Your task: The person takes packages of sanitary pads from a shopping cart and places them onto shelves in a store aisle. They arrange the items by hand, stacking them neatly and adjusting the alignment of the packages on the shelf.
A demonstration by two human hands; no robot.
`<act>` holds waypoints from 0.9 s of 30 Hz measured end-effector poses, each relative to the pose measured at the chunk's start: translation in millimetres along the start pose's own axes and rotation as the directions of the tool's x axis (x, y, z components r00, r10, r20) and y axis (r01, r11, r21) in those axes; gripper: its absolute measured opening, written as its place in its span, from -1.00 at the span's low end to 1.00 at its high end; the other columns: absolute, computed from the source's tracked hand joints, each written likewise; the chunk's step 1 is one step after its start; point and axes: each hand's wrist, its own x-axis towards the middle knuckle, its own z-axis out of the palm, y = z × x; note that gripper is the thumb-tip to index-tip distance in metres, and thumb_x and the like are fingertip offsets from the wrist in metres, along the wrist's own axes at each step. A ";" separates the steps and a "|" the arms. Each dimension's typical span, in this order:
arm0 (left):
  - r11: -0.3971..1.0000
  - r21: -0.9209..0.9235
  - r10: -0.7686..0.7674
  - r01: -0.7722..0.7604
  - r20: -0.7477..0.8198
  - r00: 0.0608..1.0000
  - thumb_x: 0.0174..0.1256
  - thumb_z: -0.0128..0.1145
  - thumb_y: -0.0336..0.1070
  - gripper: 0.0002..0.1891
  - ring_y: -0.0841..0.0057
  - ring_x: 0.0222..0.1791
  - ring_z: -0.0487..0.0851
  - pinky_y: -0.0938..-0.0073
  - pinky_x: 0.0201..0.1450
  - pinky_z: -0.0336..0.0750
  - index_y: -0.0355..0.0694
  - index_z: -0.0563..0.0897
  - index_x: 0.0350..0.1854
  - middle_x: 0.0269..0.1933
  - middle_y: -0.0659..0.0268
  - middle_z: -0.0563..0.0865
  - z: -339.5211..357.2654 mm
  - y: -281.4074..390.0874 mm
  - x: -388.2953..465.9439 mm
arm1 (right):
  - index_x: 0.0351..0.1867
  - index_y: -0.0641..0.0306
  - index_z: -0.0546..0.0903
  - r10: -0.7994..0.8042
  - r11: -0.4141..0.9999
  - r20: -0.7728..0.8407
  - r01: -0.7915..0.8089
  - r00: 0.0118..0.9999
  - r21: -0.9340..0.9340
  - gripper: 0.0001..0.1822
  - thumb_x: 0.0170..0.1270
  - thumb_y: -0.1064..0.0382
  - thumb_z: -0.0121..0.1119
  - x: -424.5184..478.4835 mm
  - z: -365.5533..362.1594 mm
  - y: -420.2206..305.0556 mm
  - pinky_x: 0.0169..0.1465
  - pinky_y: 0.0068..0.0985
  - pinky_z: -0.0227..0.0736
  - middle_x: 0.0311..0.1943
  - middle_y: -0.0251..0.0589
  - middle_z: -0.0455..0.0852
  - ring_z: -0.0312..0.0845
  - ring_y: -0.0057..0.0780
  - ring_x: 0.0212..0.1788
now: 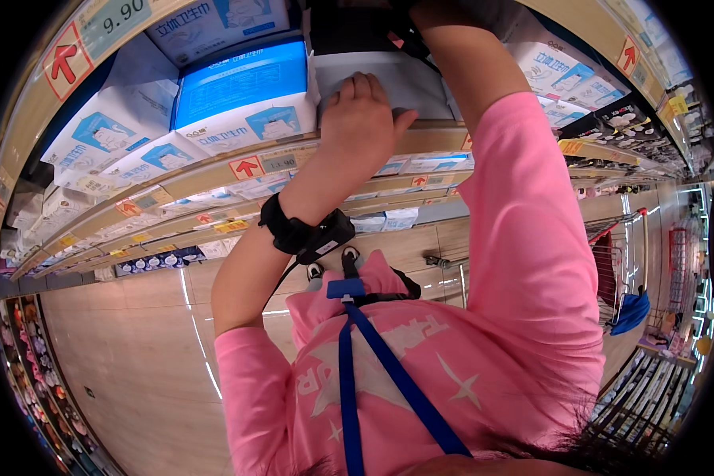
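My left hand point(366, 122) lies palm down on a grey shelf board point(407, 74), fingers extended and thumb spread, with nothing visible in its grasp. Just left of it stands a blue-and-white pack of sanitary pads point(244, 89), and further left is a similar white pack point(104, 128). My right forearm reaches up past the board to the top edge of the picture, and the right hand is out of view. Beyond the board is a dark gap in the shelving. More white-and-blue packs point(565, 71) sit to the right of my right arm.
A shelf edge with price tags point(282, 162) runs below my left hand, with lower stocked shelves beneath it. Another shelf edge point(119, 18) curves across the upper left. A shopping cart point(610, 268) with a blue cloth point(630, 312) stands at right. Tiled floor point(143, 351) lies behind me.
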 end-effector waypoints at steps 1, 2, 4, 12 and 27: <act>1.000 -0.019 -0.020 0.020 0.033 0.999 0.22 -0.02 0.06 -0.37 0.14 0.01 0.48 0.27 0.04 0.40 -0.56 0.41 0.01 -0.02 -0.08 0.52 -2.9 2.0 0.1 | -0.20 0.28 0.60 0.000 1.000 0.025 0.000 1.000 0.004 -0.69 -0.04 0.30 0.05 1.8 0.7 1.5 -0.15 -0.23 0.42 -0.30 0.08 0.60 0.54 -0.02 -0.21; 0.999 -0.020 -0.031 0.031 0.028 0.999 0.22 -0.02 0.06 -0.37 0.13 0.02 0.47 0.28 0.05 0.39 -0.56 0.40 0.01 -0.02 -0.08 0.52 -1.9 3.5 -1.2 | -0.20 0.28 0.60 0.003 1.000 0.053 -0.004 0.999 0.010 -0.69 -0.03 0.30 0.05 0.8 1.4 0.6 -0.16 -0.24 0.43 -0.31 0.07 0.61 0.54 -0.03 -0.22; 0.999 -0.026 -0.034 0.035 0.019 0.999 0.21 -0.01 0.05 -0.37 0.13 0.03 0.46 0.28 0.06 0.38 -0.55 0.40 0.01 -0.01 -0.08 0.51 0.1 7.4 -4.0 | -0.21 0.28 0.60 0.018 1.000 0.116 -0.020 0.993 0.018 -0.69 -0.03 0.29 0.05 -0.6 -1.3 2.3 -0.18 -0.25 0.45 -0.34 0.06 0.61 0.56 -0.05 -0.25; 0.968 0.080 0.250 -0.239 -0.179 0.952 0.01 0.22 -0.16 -0.48 0.14 0.04 0.44 0.21 0.07 0.33 -0.41 0.45 -0.02 -0.02 0.01 0.50 -5.1 23.1 -31.4 | -0.24 0.27 0.62 0.054 0.981 0.299 -0.106 0.953 0.160 -0.71 -0.01 0.26 0.04 -58.6 -82.5 -60.5 -0.28 -0.29 0.52 -0.43 -0.01 0.65 0.62 -0.11 -0.35; 0.520 -0.779 0.649 -0.352 0.093 0.755 0.11 0.08 -0.31 -0.66 0.11 -0.01 0.48 0.25 -0.02 0.40 -0.30 0.48 -0.04 -0.01 0.08 0.48 142.8 293.6 -165.5 | -0.25 0.30 0.47 0.956 0.266 0.133 -0.964 0.262 -0.017 -0.74 -0.03 0.32 0.12 -613.4 -164.6 -139.3 -0.19 -0.24 0.44 -0.31 -0.05 0.50 0.50 -0.06 -0.23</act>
